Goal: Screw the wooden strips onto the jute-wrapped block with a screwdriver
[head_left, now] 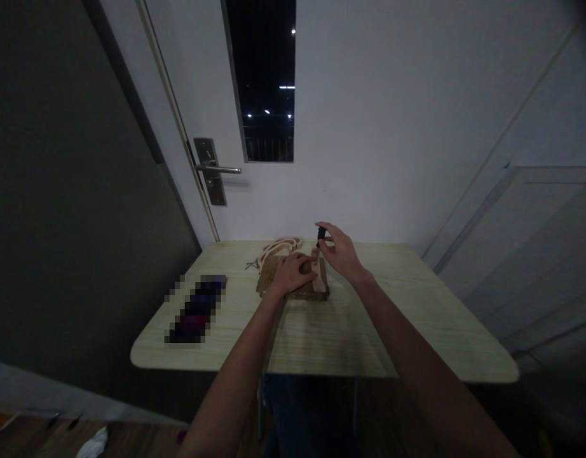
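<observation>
Pale wooden piece (318, 281) lies near the middle of the counter, along the right side of a brown board (267, 278), its length pointing away from the person. The left hand (293, 273) is spread over the board, clasping nothing, with the thumb and a finger reaching the wooden piece's left edge. The right hand (338, 251) grips a short black tool (321, 235) between fingers and thumb, holding it nearly upright above the far end of the wood; whether its tip touches is too small to tell. Just behind the board lie curved pale strips (274, 245), and beside its left far corner a few small thin pieces (252, 264). Farther left on the counter (340, 343), well apart from both hands, is a dark, pixelated patch (197, 312). Beyond the far edge stands a white door (379, 127) with a metal handle (224, 170) and a narrow dark window (264, 70) showing small lights. Below the near edge, the person's dark-clothed legs (307, 413) show.
</observation>
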`<state>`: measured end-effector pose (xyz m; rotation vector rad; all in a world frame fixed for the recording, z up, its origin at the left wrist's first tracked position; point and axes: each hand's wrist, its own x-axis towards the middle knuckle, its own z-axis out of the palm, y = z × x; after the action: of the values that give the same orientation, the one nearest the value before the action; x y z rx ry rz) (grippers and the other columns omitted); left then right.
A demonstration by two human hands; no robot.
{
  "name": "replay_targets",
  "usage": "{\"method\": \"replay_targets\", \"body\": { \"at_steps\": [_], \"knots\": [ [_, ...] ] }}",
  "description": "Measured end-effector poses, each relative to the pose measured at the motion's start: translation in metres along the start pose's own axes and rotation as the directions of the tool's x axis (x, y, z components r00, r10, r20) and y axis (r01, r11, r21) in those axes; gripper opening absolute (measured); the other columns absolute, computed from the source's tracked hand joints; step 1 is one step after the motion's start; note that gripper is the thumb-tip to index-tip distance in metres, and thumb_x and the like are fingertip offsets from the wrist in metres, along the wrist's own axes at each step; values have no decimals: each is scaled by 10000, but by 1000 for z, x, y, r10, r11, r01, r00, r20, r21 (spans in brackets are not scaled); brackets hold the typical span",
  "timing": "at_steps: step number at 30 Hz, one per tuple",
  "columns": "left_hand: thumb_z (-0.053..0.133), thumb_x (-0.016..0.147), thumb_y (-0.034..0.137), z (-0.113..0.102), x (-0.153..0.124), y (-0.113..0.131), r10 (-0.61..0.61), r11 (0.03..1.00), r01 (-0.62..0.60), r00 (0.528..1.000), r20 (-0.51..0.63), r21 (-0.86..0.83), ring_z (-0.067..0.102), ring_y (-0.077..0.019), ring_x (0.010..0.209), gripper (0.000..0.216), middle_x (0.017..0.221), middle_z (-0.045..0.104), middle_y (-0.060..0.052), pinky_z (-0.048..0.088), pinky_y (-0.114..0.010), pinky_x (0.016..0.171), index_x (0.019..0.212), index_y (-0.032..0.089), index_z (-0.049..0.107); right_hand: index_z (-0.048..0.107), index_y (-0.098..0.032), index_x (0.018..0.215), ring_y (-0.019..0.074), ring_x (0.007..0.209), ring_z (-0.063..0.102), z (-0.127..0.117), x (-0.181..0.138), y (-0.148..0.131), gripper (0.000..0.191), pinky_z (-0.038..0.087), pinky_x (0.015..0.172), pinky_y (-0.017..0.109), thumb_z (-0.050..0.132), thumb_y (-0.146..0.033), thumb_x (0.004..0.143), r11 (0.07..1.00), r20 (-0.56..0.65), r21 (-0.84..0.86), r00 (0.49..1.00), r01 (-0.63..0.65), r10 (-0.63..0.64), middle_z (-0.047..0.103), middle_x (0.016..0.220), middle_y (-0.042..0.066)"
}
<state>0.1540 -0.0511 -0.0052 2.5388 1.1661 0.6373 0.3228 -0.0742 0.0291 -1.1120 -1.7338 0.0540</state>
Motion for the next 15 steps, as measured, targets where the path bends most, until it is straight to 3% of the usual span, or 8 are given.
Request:
{"method": "replay_targets", "body": {
  "at_steps": [4,11,15],
  "knots": [
    [609,813,400,1,1,-1,3,1000,-3,1000,-1,0,506,-253,1191,427,1253,589,-45,340,-404,1053,1215,256,608,488,-228,1281,157,834,631,0,-1,1,430,597,671,300,432,-163,860,1000,27,19,999,19,-20,581,1216,104],
    [614,810,389,2,2,-1,4,1000,-4,1000,-10,2,514,-252,1181,433,1242,595,-46,344,-410,1053,1222,256,604,508,-245,1261,139,730,587,1,1,0,409,572,593,270,482,-194,856,999,37,-28,999,17,-16,592,1130,94],
    [624,806,379,0,0,1,-3,1000,3,1000,-15,0,534,-254,1147,439,1231,601,-56,356,-412,1041,1221,238,608,481,-232,1279,163,821,601,2,1,1,453,573,627,283,462,-152,833,999,24,-29,1000,18,-17,584,1145,103]
  ]
}}
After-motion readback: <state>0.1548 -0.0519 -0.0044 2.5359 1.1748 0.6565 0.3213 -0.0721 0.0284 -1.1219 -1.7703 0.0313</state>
